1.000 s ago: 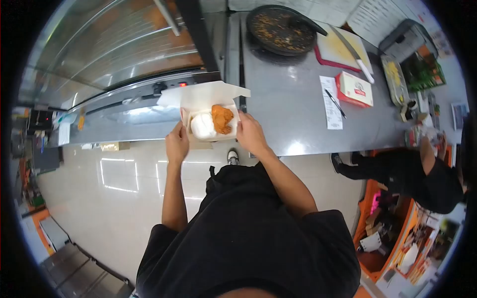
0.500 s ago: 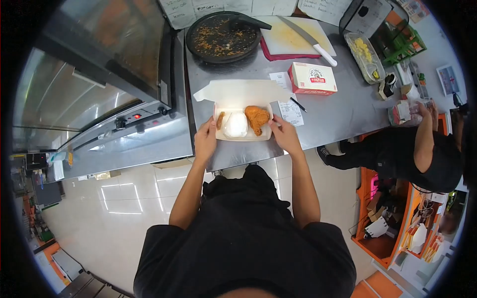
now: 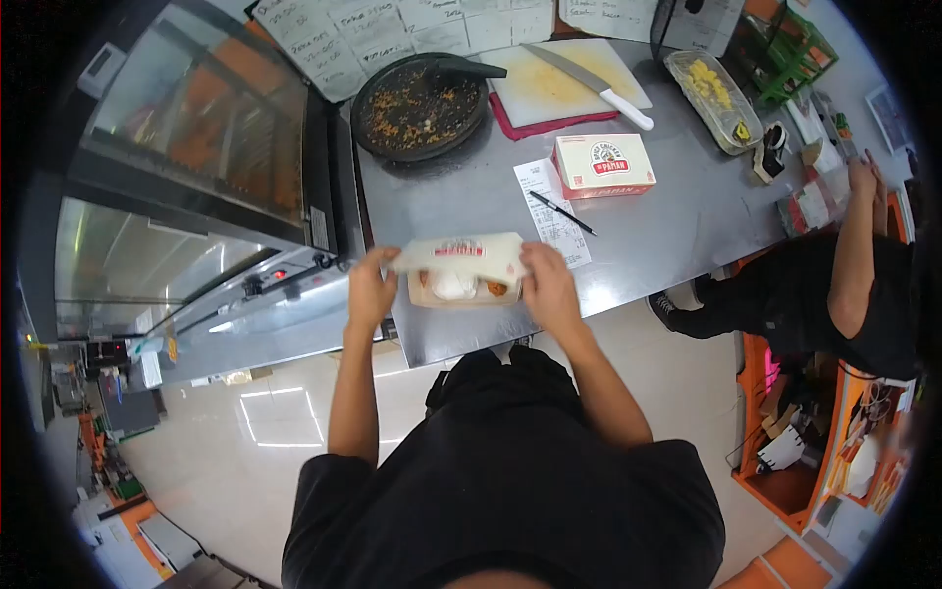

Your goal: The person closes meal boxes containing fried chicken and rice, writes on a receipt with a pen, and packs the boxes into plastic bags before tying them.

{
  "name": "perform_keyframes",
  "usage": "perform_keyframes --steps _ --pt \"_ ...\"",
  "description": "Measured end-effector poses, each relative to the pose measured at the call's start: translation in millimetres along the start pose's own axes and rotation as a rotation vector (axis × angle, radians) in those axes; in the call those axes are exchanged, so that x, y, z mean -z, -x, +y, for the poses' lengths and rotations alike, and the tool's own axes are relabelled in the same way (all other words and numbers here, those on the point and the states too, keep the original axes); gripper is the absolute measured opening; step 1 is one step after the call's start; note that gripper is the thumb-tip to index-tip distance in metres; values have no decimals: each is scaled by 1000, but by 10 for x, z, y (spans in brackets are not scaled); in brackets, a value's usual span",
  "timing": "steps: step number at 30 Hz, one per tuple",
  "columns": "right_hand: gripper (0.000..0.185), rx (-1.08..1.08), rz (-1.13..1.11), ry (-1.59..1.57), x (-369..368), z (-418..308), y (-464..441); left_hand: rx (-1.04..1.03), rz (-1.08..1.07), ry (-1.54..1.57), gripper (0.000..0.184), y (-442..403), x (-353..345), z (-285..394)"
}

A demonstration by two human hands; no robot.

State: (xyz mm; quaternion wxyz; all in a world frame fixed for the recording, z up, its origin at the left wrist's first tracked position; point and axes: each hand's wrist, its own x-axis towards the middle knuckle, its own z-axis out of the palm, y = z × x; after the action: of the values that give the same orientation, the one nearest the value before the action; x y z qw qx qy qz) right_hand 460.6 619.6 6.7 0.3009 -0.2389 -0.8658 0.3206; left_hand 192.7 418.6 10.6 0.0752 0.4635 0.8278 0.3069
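A cardboard takeaway box [image 3: 461,250] sits at the counter's near edge, its printed lid tilted part way over the base. My left hand [image 3: 370,293] has its fingers closed at the lid's left edge. At the right edge, my right hand [image 3: 549,287] pinches the lid, slightly blurred. Under the lid's front edge a white wrapped mound [image 3: 454,285] shows, with a piece of fried chicken [image 3: 497,289] to its right. A smaller brown piece [image 3: 424,279] lies to the left. The lid hides the rear of the box.
A closed printed box [image 3: 603,165], a receipt [image 3: 538,181] and a pen [image 3: 562,213] lie behind to the right. Farther back are a black stone mortar [image 3: 420,110] and a knife [image 3: 589,80] on a cutting board [image 3: 530,93]. A heated cabinet [image 3: 211,187] stands left; a co-worker [image 3: 805,294] stands right.
The lid, upright before, has swung forward and down over the food. Both hands have moved from the base's sides to the lid's edges. My view has shifted slightly.
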Motion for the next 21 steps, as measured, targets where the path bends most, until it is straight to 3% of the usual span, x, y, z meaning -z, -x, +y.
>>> perform_keyframes --steps 2,4,7,9,12,14,15,18,19,21 --pt "31 -57 128 -105 -261 -48 265 39 -29 91 41 268 -256 79" --pt "31 -91 190 -161 -421 -121 344 142 234 337 10 431 -549 182" --pt "33 -181 247 -236 -415 -259 260 237 256 241 7 393 -514 340" --pt "36 -318 147 -287 -255 -396 141 315 205 254 8 290 -325 515" --pt "35 -301 180 -236 -335 -398 155 460 53 201 15 313 -310 538" --pt "33 -243 215 -152 -448 -350 234 131 245 217 45 423 -519 442" --pt "31 -189 253 -71 -507 -318 280 133 243 220 45 472 -563 434" --pt "30 -82 220 39 -574 -250 345 242 160 457 74 475 -505 532" --pt "30 -90 217 47 -556 -281 370 245 151 464 74 475 -518 492" --pt "38 -246 94 40 -526 -355 379 48 165 386 73 437 -538 398"
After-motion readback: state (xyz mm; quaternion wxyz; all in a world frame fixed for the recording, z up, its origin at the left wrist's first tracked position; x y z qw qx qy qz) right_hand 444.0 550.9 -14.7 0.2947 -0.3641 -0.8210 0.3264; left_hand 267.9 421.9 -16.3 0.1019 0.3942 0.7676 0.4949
